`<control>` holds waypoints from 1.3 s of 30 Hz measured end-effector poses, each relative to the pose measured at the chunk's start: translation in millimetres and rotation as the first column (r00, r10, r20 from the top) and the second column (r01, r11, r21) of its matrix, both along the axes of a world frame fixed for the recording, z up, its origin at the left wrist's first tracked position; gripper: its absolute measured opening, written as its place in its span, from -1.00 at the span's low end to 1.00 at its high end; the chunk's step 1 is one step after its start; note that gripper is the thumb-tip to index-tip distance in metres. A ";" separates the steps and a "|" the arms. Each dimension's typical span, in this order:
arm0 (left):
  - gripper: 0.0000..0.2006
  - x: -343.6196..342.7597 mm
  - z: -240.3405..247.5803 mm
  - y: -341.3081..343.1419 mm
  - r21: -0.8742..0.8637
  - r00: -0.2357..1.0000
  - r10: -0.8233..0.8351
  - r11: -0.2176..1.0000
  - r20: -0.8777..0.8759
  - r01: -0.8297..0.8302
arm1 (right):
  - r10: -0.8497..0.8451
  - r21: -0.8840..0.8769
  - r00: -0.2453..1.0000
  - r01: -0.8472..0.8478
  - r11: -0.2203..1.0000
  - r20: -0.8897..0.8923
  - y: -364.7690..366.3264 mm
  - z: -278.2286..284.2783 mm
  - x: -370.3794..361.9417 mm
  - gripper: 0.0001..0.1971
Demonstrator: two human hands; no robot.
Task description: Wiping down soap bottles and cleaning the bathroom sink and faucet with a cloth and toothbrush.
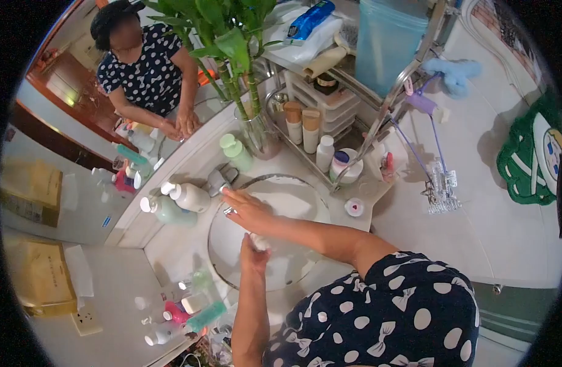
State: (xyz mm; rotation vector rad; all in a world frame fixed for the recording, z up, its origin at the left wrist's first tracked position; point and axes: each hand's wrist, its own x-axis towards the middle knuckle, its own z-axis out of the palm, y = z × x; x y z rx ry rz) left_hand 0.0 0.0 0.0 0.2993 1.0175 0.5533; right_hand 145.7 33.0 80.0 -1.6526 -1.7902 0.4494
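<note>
faucet (219, 181) part-covered by right fingers (228, 195) | left fingers (246, 246): white item (260, 243) unclear

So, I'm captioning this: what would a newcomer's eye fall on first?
Probably the tall green bamboo at the top, beside the mirror. Then the right hand and, just below, the left hand, over the white basin at the middle. A green, scalloped item stands out at far right.

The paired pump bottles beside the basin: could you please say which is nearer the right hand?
The white pump bottle; the pale green pump bottle stands farther left.
</note>
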 end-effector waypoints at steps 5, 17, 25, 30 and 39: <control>-0.52 -9.0 20.9 -5.3 0.031 0.988 0.154 0.988 -0.021 -0.153 | -0.292 -0.001 0.756 0.360 0.933 -0.586 -30.8 -20.2 -22.7 -0.48; -0.62 17.2 50.0 -31.3 0.023 0.979 0.202 0.979 0.036 -0.203 | -0.279 -0.047 0.891 0.281 0.959 -0.358 -96.6 -28.0 -43.4 -0.70; -0.79 25.2 110.1 -52.8 0.170 0.966 0.253 0.951 0.053 -0.259 | -0.003 0.230 0.989 0.038 0.972 -0.149 -89.9 -11.0 -40.5 -0.72; -0.71 16.2 84.2 -47.6 0.158 0.957 0.238 0.964 -0.169 -0.212 | 0.073 0.238 0.996 -0.057 0.970 -0.057 -86.9 -12.4 -44.5 -0.71; -0.73 -12.3 0.0 -32.9 0.505 0.518 0.051 0.323 -0.854 0.800 | 0.106 0.287 0.990 -0.075 0.955 -0.093 -78.8 8.3 -51.6 -0.69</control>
